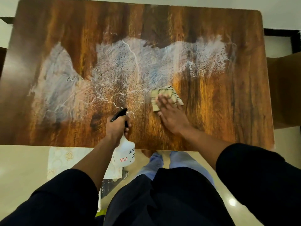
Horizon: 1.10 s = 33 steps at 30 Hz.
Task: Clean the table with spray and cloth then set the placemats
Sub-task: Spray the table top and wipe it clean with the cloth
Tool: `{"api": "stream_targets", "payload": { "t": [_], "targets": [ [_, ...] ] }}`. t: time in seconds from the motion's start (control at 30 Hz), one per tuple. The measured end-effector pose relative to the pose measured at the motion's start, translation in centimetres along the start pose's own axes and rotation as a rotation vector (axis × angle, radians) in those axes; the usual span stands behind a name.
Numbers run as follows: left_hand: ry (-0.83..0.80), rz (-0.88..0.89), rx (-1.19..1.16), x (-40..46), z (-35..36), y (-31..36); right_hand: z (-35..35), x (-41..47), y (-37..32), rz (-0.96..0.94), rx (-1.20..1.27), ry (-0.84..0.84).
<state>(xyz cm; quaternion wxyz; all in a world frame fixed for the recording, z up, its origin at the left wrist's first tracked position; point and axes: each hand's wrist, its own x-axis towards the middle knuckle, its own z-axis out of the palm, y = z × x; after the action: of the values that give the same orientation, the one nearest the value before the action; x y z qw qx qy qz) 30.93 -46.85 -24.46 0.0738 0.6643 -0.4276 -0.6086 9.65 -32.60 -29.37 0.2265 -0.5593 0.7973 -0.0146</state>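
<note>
A brown wooden table fills the view, with a wide white powdery smear across its middle. My left hand grips the neck of a white spray bottle with a black nozzle, held over the table's near edge. My right hand presses flat, fingers straight, on a folded beige cloth with dark stripes that lies on the table at the smear's lower right edge. The hand covers the cloth's near part.
A pale patterned placemat lies below the table's near edge at the left, partly hidden by my left arm. A brown seat stands beside the table's right end. My legs stand against the near edge.
</note>
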Motion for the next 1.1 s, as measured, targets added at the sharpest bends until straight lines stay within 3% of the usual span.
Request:
{"api": "stream_targets", "payload": {
  "t": [0.1,0.23,0.3,0.4,0.5,0.57,0.87,0.97,1.03,1.1],
  "targets": [
    [-0.028,0.021,0.012,-0.2,0.9,0.3,-1.8,1.2,3.1,0.235,0.077,0.055],
    [-0.054,0.055,0.009,-0.1,2.6,1.1,-1.5,2.2,0.7,0.341,0.128,0.072],
    [-0.057,0.074,-0.002,-0.3,3.6,1.6,-0.7,1.7,-1.7,0.235,0.112,0.046],
    [-0.067,0.108,0.020,-0.8,5.6,2.7,0.7,-0.2,-3.1,-0.078,0.051,0.005],
    [-0.073,0.102,0.043,-1.2,7.8,3.7,1.6,-1.1,-0.9,-0.292,-0.059,0.000],
    [-0.087,0.082,0.064,-1.3,9.4,4.3,0.9,-0.6,1.7,-0.321,-0.072,-0.027],
    [-0.166,0.043,0.081,-1.8,16.4,6.3,-6.2,0.3,18.5,0.422,0.173,0.100],
    [-0.182,0.082,0.097,-2.2,18.4,7.0,-6.7,1.5,20.2,0.671,0.272,0.179],
    [-0.188,0.079,0.107,-2.2,19.6,7.4,-6.4,2.2,19.1,0.715,0.271,0.213],
    [-0.192,0.089,0.111,-2.0,20.9,7.7,-6.0,2.1,17.2,0.640,0.247,0.216]
  ]
}}
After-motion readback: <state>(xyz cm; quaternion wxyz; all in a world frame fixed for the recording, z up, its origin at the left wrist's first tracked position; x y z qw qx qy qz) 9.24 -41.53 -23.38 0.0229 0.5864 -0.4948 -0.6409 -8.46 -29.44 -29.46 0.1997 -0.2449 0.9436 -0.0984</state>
